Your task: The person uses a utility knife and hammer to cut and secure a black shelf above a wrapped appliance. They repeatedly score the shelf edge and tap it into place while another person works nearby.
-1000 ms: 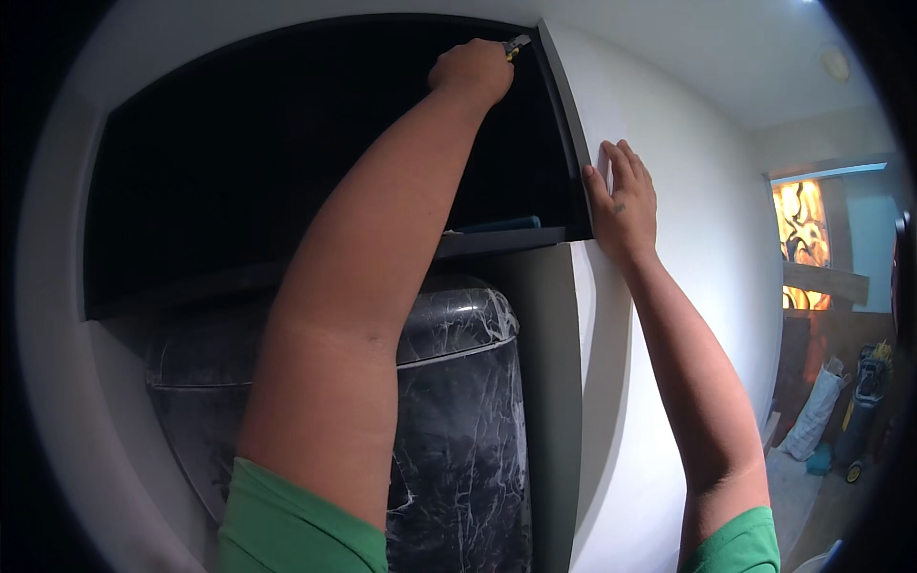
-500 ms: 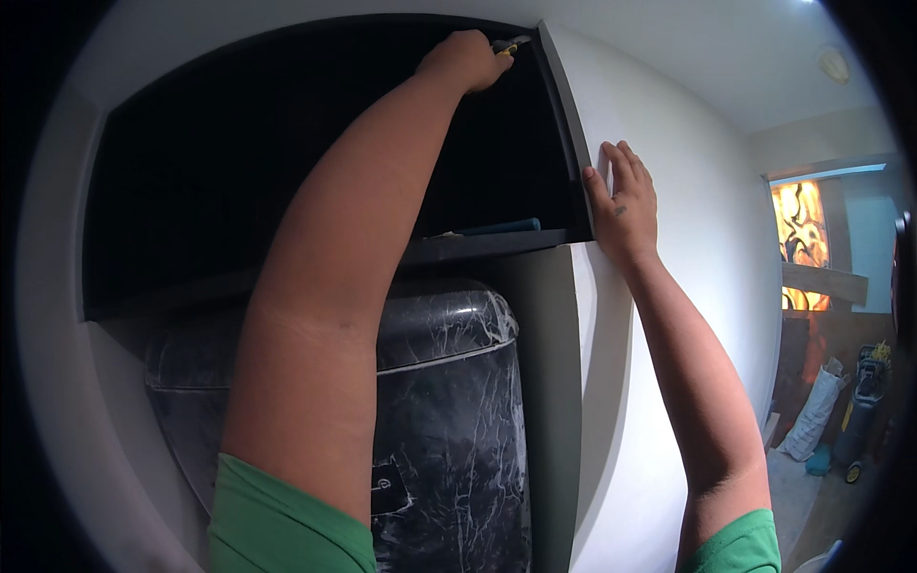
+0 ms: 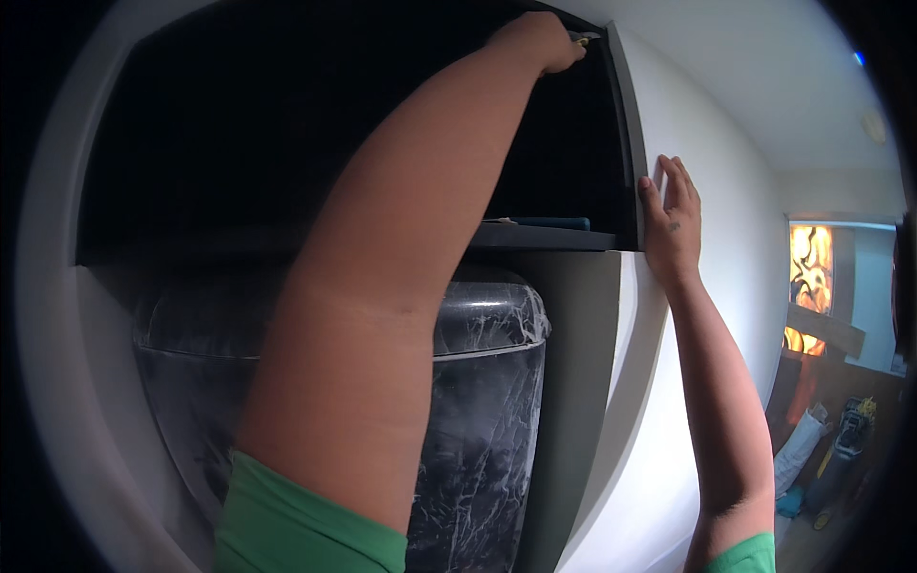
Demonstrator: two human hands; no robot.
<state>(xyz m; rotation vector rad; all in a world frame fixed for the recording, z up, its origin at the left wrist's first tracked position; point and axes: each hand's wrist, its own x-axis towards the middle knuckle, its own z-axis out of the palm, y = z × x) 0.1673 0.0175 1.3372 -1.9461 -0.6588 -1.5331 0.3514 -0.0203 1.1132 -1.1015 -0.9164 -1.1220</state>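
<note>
So the left hand (image 3: 537,40) is way up at about 12 o'clock, reaching into the top right corner of a dark open cabinet (image 3: 239,162). The fingers are curled in tight around a small light-coloured thing (image 3: 582,37) that pokes out toward the cabinet's side panel (image 3: 626,134). Only a tiny tip of it shows, so I honestly can't tell what it is. The hand looks pinched shut on it, right up against the inner top corner.

The right hand (image 3: 671,222) sits around 2 o'clock, fingers straight and spread a little, palm flat on the white wall (image 3: 735,191) right at the outer edge of that side panel. It's holding nothing, just pressing against the surface, thumb touching the panel's front edge.

Inside the cabinet there's a shelf (image 3: 544,237) running across at mid height, with a flat dark blue thing (image 3: 549,222) lying on it near the right end, just left of the right hand. Below the shelf, at about 6 o'clock, stands a big black tank (image 3: 482,401) with white marble-like streaks and a rounded lid. Both arms wear green short sleeves (image 3: 306,525). Far off at 4 o'clock there's an orange-lit window (image 3: 810,277) and some clutter on the floor, too small to make out.
</note>
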